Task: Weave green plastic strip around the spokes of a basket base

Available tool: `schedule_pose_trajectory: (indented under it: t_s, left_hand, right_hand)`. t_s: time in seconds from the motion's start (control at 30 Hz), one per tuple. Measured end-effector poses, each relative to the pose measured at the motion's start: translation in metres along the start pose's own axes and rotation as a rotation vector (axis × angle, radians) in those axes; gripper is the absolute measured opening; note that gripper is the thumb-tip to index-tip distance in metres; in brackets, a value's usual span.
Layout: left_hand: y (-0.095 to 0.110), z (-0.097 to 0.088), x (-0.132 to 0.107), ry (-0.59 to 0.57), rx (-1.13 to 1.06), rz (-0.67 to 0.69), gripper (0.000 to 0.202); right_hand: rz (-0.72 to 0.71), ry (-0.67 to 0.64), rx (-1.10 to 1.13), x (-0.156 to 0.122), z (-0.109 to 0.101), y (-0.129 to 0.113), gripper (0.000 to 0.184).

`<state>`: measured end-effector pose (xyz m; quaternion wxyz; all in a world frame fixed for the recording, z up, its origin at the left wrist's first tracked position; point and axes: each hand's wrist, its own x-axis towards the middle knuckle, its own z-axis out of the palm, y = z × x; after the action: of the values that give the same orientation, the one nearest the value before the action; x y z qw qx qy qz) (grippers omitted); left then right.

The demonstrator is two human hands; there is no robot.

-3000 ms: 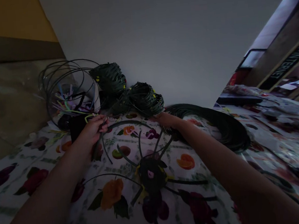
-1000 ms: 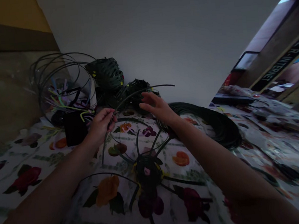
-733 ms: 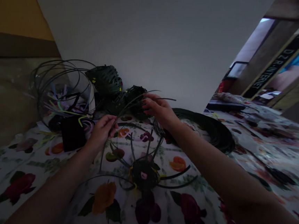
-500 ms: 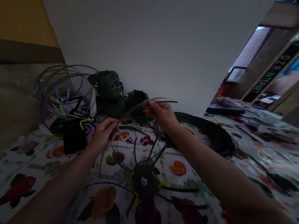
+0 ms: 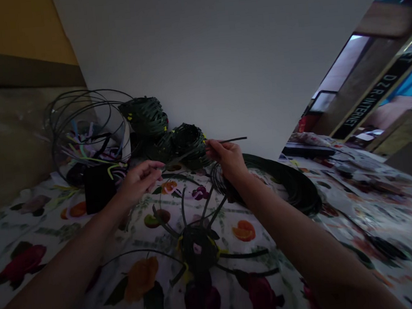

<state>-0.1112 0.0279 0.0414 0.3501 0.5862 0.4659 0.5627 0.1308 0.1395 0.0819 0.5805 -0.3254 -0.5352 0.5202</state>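
A thin dark green plastic strip [image 5: 187,154] stretches between my two hands above the table. My right hand [image 5: 229,159] pinches it, and its end sticks out to the right past the fingers. At its other side my left hand [image 5: 139,180] has thumb and fingers around the strip, loosely, with the fingers fairly straight. Below them on the flowered cloth sits a small woven dark green piece [image 5: 200,251], its loose strips spreading outward like spokes. Yellow bits and a pale pink spot show on it.
Woven dark green baskets [image 5: 145,116] stand against the white panel [image 5: 220,66]. A coil of dark strip [image 5: 295,190] lies right of my hand. At left are looped strips, colourful pipe-cleaner-like stems [image 5: 86,150] and a black box [image 5: 100,189]. Clutter covers the table's right side.
The strip between my hands has shifted and turned its flat side more to view. My left fingers have straightened and loosened; my right hand has moved slightly right and down.
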Motion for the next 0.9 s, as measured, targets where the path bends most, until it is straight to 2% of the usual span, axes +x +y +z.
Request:
schedule_pose_trajectory:
  t_s: [0.23, 0.37, 0.6, 0.67, 0.77, 0.9]
  left_hand:
    - [0.01, -0.008, -0.002, -0.016, -0.215, -0.139, 0.026]
    - [0.02, -0.019, -0.002, 0.038, -0.39, -0.208, 0.023]
    - [0.018, -0.037, 0.002, 0.103, -0.467, -0.269, 0.025]
    - [0.013, -0.035, 0.002, 0.103, -0.433, -0.303, 0.026]
    - [0.002, -0.021, 0.003, 0.106, -0.363, -0.321, 0.024]
    - [-0.013, 0.004, 0.001, 0.0, -0.233, -0.343, 0.024]
  right_hand:
    - [0.109, -0.061, 0.063, -0.013, -0.014, 0.004, 0.029]
    - [0.134, -0.103, 0.087, -0.02, -0.021, 0.011, 0.03]
    - [0.095, -0.266, 0.004, -0.041, -0.029, 0.017, 0.031]
    - [0.105, -0.294, -0.099, -0.047, -0.029, 0.015, 0.032]
    - [0.165, -0.357, -0.211, -0.05, -0.03, 0.015, 0.039]
    - [0.278, -0.257, -0.147, -0.043, -0.033, 0.03, 0.037]
